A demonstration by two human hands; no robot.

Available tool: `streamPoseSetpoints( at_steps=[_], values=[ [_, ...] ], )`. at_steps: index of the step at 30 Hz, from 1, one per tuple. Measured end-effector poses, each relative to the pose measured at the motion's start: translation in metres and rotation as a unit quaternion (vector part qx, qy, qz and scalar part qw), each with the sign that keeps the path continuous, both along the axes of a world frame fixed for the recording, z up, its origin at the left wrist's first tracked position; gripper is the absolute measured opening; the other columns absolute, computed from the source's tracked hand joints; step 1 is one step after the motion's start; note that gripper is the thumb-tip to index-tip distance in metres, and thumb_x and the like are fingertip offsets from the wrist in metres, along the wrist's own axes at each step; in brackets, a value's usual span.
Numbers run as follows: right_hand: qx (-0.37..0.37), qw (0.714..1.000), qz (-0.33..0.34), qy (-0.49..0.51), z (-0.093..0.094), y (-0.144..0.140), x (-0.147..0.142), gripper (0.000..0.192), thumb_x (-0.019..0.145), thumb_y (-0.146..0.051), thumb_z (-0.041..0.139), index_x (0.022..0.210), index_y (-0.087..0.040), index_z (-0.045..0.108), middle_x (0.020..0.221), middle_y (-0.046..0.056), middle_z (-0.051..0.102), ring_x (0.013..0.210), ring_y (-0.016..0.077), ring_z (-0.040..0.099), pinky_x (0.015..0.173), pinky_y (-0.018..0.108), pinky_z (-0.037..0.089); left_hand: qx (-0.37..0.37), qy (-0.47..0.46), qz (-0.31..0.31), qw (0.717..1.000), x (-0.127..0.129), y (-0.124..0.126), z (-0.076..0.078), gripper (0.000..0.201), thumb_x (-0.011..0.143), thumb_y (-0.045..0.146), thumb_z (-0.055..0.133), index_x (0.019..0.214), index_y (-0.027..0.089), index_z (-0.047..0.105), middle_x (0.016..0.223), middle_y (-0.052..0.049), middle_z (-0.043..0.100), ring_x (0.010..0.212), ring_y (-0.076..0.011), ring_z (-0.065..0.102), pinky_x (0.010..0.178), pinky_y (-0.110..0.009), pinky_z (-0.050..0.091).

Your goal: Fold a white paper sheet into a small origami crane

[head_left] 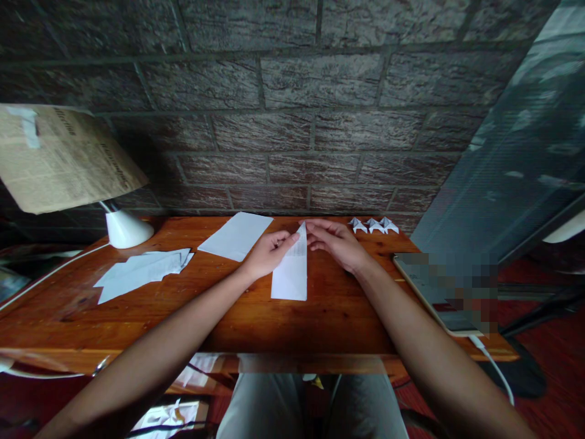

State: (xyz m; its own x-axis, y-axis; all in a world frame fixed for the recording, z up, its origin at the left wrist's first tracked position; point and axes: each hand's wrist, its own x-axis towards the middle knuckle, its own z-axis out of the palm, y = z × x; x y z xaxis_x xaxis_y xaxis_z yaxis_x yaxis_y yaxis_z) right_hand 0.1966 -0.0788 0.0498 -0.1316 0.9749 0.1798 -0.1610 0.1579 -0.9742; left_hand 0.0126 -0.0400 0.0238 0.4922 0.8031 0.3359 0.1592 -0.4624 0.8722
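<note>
A white sheet of paper (290, 279), folded into a long strip with a pointed top, is held over the wooden table. My left hand (270, 251) is closed on its upper left edge, thumb across the front. At the pointed tip, the fingers of my right hand (337, 242) pinch the paper from the right. Faint print shows on the strip's upper part. To the left of my left hand lies a stack of blank white paper (236, 235). Several small folded paper pieces (375, 225) stand in a row beyond my right hand.
Loose paper pieces (141, 273) lie at the left, near a lamp (128, 228) with a paper-covered shade. A tablet (443, 292) with a white cable (496, 366) rests on the right edge. Behind the table (320, 326) rises a brick-patterned wall (315, 131).
</note>
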Motion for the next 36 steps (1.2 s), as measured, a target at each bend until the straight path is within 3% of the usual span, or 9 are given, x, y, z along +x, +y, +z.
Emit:
streamPoseSetpoints(
  at_steps=[9, 13, 17, 24, 29, 36],
  values=[
    [-0.003, 0.999, 0.034, -0.022, -0.003, 0.0, 0.0, 0.032, 0.069, -0.028, 0.077, 0.1, -0.022, 0.075, 0.09, 0.001, 0.073, 0.072, 0.0098, 0.063, 0.062, 0.02, 0.05, 0.02, 0.015, 0.01, 1.0, -0.001, 0.002, -0.003, 0.047, 0.088, 0.057, 0.05, 0.064, 0.016, 0.054, 0.056, 0.005, 0.041, 0.055, -0.008, 0.037, 0.052, -0.022, 0.027],
    [-0.008, 1.0, 0.002, -0.012, -0.006, 0.004, 0.002, 0.029, 0.068, -0.028, 0.076, 0.096, -0.021, 0.075, 0.088, 0.001, 0.073, 0.072, 0.0102, 0.062, 0.062, 0.02, 0.05, 0.076, 0.02, 0.036, 0.996, -0.003, -0.002, -0.001, 0.038, 0.086, 0.052, 0.057, 0.096, 0.017, 0.066, 0.066, 0.003, 0.058, 0.058, -0.0092, 0.046, 0.056, -0.021, 0.035],
    [-0.016, 0.999, -0.027, 0.011, -0.008, 0.007, 0.004, 0.028, 0.066, -0.03, 0.078, 0.091, -0.02, 0.074, 0.081, 0.001, 0.073, 0.068, 0.0107, 0.062, 0.062, 0.022, 0.051, 0.142, 0.039, -0.004, 0.989, -0.007, -0.002, 0.003, 0.055, 0.075, 0.048, 0.074, 0.121, 0.021, 0.062, 0.103, -0.005, 0.071, 0.073, -0.0116, 0.058, 0.068, -0.023, 0.046],
    [-0.021, 0.999, -0.033, 0.017, -0.005, 0.006, 0.001, 0.032, 0.067, -0.042, 0.08, 0.089, -0.02, 0.073, 0.08, 0.001, 0.073, 0.067, 0.0105, 0.063, 0.062, 0.022, 0.051, 0.193, 0.095, -0.002, 0.976, -0.012, 0.001, 0.001, 0.05, 0.086, 0.046, 0.061, 0.13, 0.023, 0.059, 0.097, -0.004, 0.074, 0.066, -0.0116, 0.058, 0.065, -0.024, 0.045],
    [-0.028, 0.999, -0.041, 0.012, -0.006, 0.004, 0.0, 0.035, 0.066, -0.039, 0.082, 0.095, -0.021, 0.073, 0.088, 0.002, 0.074, 0.073, 0.0112, 0.065, 0.061, 0.02, 0.05, 0.13, 0.052, 0.04, 0.989, -0.008, 0.002, -0.004, 0.04, 0.092, 0.049, 0.049, 0.096, 0.016, 0.07, 0.071, -0.001, 0.067, 0.059, -0.0115, 0.054, 0.057, -0.023, 0.041],
    [-0.02, 0.998, -0.056, -0.009, -0.009, 0.005, 0.001, 0.028, 0.063, -0.036, 0.082, 0.084, -0.02, 0.073, 0.079, 0.0, 0.071, 0.07, 0.0102, 0.061, 0.062, 0.021, 0.049, -0.051, -0.088, 0.036, 0.994, 0.002, 0.003, -0.004, 0.046, 0.079, 0.056, 0.065, 0.097, 0.014, 0.072, 0.092, -0.007, 0.075, 0.073, -0.0152, 0.063, 0.066, -0.025, 0.048]
  ],
)
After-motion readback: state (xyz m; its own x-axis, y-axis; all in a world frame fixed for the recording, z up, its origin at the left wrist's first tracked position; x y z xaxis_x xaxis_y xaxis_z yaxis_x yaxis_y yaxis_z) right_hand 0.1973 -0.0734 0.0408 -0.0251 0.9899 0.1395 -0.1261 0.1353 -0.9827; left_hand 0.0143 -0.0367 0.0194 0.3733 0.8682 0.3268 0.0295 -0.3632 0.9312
